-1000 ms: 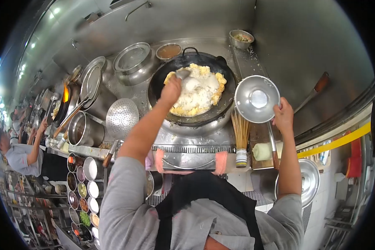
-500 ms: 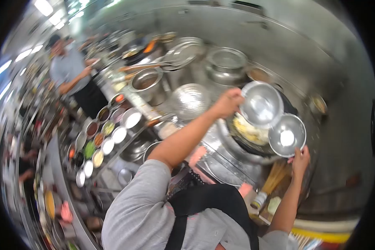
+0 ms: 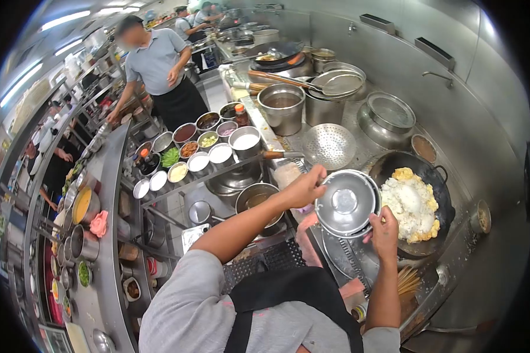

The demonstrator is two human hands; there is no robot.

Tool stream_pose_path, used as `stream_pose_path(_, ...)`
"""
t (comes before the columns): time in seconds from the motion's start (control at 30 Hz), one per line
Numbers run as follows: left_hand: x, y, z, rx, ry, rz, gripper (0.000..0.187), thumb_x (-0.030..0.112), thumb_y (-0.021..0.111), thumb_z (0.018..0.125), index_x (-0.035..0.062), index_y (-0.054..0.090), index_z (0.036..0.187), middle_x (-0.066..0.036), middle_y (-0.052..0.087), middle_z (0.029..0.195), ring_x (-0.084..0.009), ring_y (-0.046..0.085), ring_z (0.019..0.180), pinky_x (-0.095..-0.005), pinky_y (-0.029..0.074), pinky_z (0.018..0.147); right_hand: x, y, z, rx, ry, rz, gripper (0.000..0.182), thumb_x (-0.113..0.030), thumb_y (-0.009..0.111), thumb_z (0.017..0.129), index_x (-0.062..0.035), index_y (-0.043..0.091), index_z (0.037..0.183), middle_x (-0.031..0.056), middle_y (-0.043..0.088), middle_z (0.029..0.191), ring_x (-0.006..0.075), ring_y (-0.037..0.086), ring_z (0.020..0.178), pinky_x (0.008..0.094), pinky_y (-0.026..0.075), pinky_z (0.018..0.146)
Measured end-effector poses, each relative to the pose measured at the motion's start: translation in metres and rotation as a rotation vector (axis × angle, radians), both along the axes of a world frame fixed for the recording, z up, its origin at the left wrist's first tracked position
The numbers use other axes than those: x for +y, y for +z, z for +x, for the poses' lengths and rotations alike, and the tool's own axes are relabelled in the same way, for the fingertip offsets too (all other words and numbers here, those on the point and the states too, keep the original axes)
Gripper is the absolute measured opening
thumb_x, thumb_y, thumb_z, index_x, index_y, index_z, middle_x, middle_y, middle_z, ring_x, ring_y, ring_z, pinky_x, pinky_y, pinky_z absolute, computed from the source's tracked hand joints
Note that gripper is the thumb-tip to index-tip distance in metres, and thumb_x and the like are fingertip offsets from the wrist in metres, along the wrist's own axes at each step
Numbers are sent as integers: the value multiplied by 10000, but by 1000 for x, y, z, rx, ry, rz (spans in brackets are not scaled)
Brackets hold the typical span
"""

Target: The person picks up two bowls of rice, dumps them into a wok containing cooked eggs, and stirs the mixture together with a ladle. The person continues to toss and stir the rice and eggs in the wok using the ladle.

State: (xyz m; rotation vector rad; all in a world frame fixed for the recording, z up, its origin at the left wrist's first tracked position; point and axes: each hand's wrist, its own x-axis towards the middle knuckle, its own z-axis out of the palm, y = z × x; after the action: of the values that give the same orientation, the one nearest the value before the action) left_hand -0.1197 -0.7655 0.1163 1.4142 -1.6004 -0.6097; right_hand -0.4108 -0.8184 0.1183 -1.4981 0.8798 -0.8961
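Two stacked steel bowls (image 3: 344, 207) sit between the hands, in front of the apron. The left hand (image 3: 307, 188) has its fingers closed on the rim at their left side; the right hand (image 3: 386, 233) grips the rim at their right, thumb uppermost. Just beyond the right hand is a black wok (image 3: 446, 203) of rice and egg (image 3: 411, 206).
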Motion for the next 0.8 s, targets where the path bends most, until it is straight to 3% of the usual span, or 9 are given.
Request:
stream_pose_path(0.07,41,24,6,261,29,261,183,110,597,956,-10,512,1065,-102,607,892,-161,612,700,-320,550,551,10,4,14,62,90,-45,257,-121,591,997,-72,425,807,15,504,635,112,561,448,230,440,365)
stream_pose_path(0.1,52,15,19,217,1,289,224,109,594,941,-23,502,1098,-108,607,877,-176,646,654,-325,563,531,15,3,23,72,131,-55,257,-123,594,995,-69,426,808,18,505,638,116,562,447,233,443,367)
stream_pose_path(0.17,84,-1,35,189,72,248,201,96,577,942,-24,499,1084,-104,599,881,-160,641,651,-316,563,515,30,5,44,93,210,-34,266,-137,613,991,-67,427,814,33,515,648,125,554,432,238,453,375)
stream_pose_path(0.27,144,-20,59,242,207,239,178,80,560,935,-19,498,1069,-97,585,872,-145,631,638,-299,558,494,53,-6,76,-20,380,142,213,-206,624,1004,-37,522,923,62,590,761,143,622,543,255,509,424)
stream_pose_path(0.37,214,-39,88,364,371,242,155,76,557,932,1,495,1053,-81,566,855,-135,613,617,-288,552,484,77,-18,108,-63,345,165,204,-222,611,1012,-22,570,1022,62,620,853,150,651,621,262,533,450)
stream_pose_path(0.4,242,-48,99,415,444,240,147,76,558,932,10,494,1047,-74,559,850,-131,606,609,-286,550,483,86,-29,119,-77,323,151,170,-187,587,1012,-18,595,1027,30,600,750,127,647,601,228,498,435)
stream_pose_path(0.43,271,-55,112,440,487,233,126,80,556,932,25,480,1016,-61,545,840,-125,593,597,-285,543,475,91,-43,129,-32,344,143,167,-186,584,1010,-20,601,1020,33,604,752,123,643,598,228,493,435)
stream_pose_path(0.63,487,-92,154,566,993,33,104,68,556,937,20,477,986,-58,544,826,-159,621,600,-320,542,470,170,-109,186,169,554,214,244,-240,585,1024,-51,590,870,49,606,718,137,630,571,259,480,415)
stream_pose_path(0.8,657,-87,133,642,1640,-249,129,40,533,943,16,490,1062,-99,599,868,-171,635,620,-311,568,463,218,-177,217,228,777,265,243,-237,635,1005,-86,556,832,30,598,748,136,620,566,262,480,426)
